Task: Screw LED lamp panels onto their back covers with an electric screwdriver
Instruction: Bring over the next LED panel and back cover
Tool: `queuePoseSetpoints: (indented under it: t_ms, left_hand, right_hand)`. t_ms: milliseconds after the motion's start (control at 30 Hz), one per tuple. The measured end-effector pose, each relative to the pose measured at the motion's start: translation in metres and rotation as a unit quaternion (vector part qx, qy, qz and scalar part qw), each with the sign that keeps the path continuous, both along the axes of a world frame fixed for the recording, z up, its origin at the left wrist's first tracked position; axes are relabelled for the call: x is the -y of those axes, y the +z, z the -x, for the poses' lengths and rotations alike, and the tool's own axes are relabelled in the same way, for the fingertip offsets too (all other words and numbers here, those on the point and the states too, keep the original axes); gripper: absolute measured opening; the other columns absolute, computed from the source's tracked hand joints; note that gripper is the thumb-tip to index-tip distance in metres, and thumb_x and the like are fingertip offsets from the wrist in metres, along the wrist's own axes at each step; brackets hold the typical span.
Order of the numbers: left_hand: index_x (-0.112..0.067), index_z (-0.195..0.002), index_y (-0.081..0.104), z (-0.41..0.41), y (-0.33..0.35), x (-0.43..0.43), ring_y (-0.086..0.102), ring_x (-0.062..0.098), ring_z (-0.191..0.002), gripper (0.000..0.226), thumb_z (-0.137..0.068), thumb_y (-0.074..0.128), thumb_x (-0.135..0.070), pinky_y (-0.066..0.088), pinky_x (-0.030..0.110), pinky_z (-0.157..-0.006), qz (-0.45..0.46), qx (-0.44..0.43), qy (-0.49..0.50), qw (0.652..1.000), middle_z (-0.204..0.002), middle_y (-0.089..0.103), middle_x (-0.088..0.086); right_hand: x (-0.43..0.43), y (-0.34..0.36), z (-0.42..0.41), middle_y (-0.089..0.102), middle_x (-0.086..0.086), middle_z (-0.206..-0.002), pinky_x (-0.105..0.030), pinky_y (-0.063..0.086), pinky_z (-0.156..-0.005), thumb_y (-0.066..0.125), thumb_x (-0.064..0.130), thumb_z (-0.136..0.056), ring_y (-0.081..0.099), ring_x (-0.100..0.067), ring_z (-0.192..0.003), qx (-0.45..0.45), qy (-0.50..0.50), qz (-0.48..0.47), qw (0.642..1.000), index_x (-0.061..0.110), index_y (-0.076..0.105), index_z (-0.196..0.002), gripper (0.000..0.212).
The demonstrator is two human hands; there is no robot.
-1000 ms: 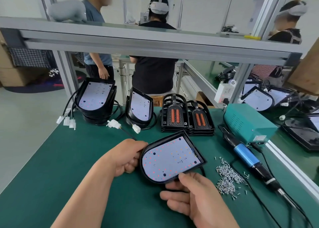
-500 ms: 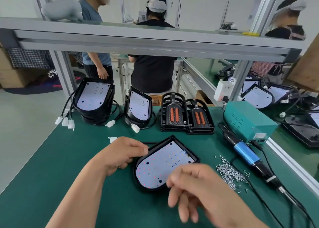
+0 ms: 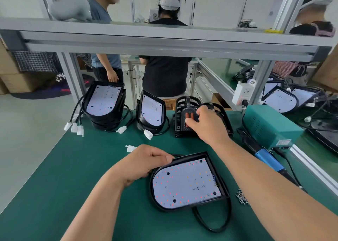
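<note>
While left hand (image 3: 146,164) grips lamp panel (image 3: 186,182), right hand (image 3: 208,123) clasps back cover (image 3: 181,122) behind

Counter layout, seen from the head camera.
The lamp panel (image 3: 186,182) lies in its back cover (image 3: 222,184) at the near centre of the counter (image 3: 54,176), with the left hand (image 3: 144,162) at the cover's left rim. Along the far edge, left to right, stand the left lamp stack (image 3: 104,102), the second lamp stack (image 3: 151,111), the cover stack (image 3: 180,123) under the right hand (image 3: 206,123), whose grasp is unclear, and the power unit (image 3: 268,125). The electric screwdriver (image 3: 268,158) lies before the power unit. The screws (image 3: 242,199) lie beside the cover's right corner.
</note>
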State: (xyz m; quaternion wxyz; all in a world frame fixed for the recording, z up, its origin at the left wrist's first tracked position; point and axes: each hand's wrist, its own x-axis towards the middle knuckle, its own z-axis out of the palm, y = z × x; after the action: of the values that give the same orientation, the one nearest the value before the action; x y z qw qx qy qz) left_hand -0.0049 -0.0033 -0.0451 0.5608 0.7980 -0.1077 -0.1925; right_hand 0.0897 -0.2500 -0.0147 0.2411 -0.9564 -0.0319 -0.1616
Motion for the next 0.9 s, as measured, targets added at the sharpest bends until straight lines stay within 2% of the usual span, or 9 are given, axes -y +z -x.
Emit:
queuePoseSetpoints:
  t_ms: [133,233,367,467,533,600,767,833,900]
  left_hand:
    - [-0.031,-0.108,0.083,0.0,0.0,0.001,0.038,0.02,-0.07,0.023,-0.095,0.075,-0.048,0.023,0.025,-0.053,0.003,-0.013,-0.005,1.0,-0.087,0.074,-0.004]
    - [-0.039,-0.115,0.08,0.002,0.001,0.0,0.057,0.004,-0.072,0.026,-0.093,0.074,-0.051,0.033,0.018,-0.054,-0.005,-0.02,-0.021,1.0,-0.104,0.08,-0.009]
    - [-0.041,-0.115,0.08,0.003,0.0,0.003,0.057,0.0,-0.073,0.024,-0.093,0.073,-0.049,0.033,0.018,-0.054,0.0,-0.01,-0.016,1.0,-0.104,0.081,-0.007]
    - [-0.04,-0.114,0.081,0.005,0.001,0.005,0.058,0.003,-0.075,0.021,-0.096,0.072,-0.046,0.033,0.018,-0.055,0.006,-0.003,-0.011,1.0,-0.103,0.081,-0.005]
    - [-0.037,-0.113,0.081,0.006,0.0,0.006,0.063,0.008,-0.083,0.02,-0.096,0.072,-0.043,0.041,0.024,-0.065,0.021,-0.006,-0.009,1.0,-0.105,0.081,-0.002]
    - [-0.032,-0.114,0.082,0.005,-0.001,0.007,0.071,0.016,-0.097,0.02,-0.096,0.074,-0.039,0.05,0.037,-0.084,0.045,-0.017,-0.007,0.999,-0.11,0.081,0.001]
    - [-0.03,-0.113,0.082,0.005,-0.001,0.008,0.073,0.026,-0.115,0.025,-0.092,0.076,-0.041,0.053,0.049,-0.103,0.053,-0.026,0.0,0.998,-0.113,0.08,-0.004]
    - [-0.029,-0.112,0.082,0.004,-0.002,0.008,0.074,0.024,-0.112,0.02,-0.096,0.075,-0.038,0.053,0.052,-0.104,0.047,-0.022,0.006,0.999,-0.113,0.08,-0.004]
    - [-0.027,-0.109,0.083,0.004,-0.003,0.009,0.073,0.019,-0.097,0.016,-0.099,0.073,-0.033,0.054,0.046,-0.094,0.052,-0.026,0.012,0.998,-0.109,0.081,0.005]
  right_hand:
    - [-0.009,-0.001,-0.011,0.058,-0.008,-0.099,-0.038,0.045,-0.06,0.063,0.072,-0.092,0.064,-0.033,-0.083,0.023,-0.016,0.157,0.987,0.012,0.046,-0.116,0.066]
    - [-0.008,-0.001,-0.015,0.062,-0.007,-0.095,-0.037,0.043,-0.056,0.061,0.072,-0.092,0.065,-0.032,-0.079,0.043,-0.015,0.205,0.978,0.012,0.044,-0.113,0.066]
    - [-0.007,0.002,-0.021,0.063,-0.003,-0.081,-0.034,0.033,-0.048,0.06,0.067,-0.094,0.061,-0.028,-0.066,0.055,-0.01,0.209,0.976,0.012,0.042,-0.106,0.059]
    - [-0.006,0.003,-0.023,0.054,0.002,-0.07,-0.032,0.026,-0.045,0.06,0.078,-0.09,0.057,-0.024,-0.06,0.056,-0.008,0.223,0.973,0.013,0.036,-0.104,0.071]
    - [-0.007,0.004,-0.024,0.05,0.003,-0.068,-0.032,0.025,-0.045,0.061,0.083,-0.086,0.049,-0.019,-0.054,0.052,-0.008,0.244,0.968,0.014,0.035,-0.107,0.076]
    - [-0.009,0.005,-0.026,0.048,0.004,-0.068,-0.032,0.024,-0.046,0.063,0.081,-0.085,0.043,-0.016,-0.053,0.045,-0.01,0.249,0.967,0.014,0.036,-0.107,0.076]
    - [-0.017,0.013,-0.03,0.051,0.003,-0.074,-0.034,0.028,-0.048,0.068,0.062,-0.083,0.058,-0.028,-0.07,0.011,0.0,0.226,0.974,0.009,0.046,-0.114,0.066]
    - [-0.017,0.015,-0.03,0.055,0.001,-0.075,-0.033,0.03,-0.048,0.068,0.059,-0.083,0.057,-0.024,-0.066,0.0,-0.002,0.208,0.978,0.008,0.045,-0.113,0.064]
    - [-0.015,0.018,-0.027,0.058,0.0,-0.078,-0.032,0.032,-0.049,0.068,0.06,-0.083,0.055,-0.019,-0.064,-0.014,-0.007,0.183,0.983,0.009,0.046,-0.112,0.063]
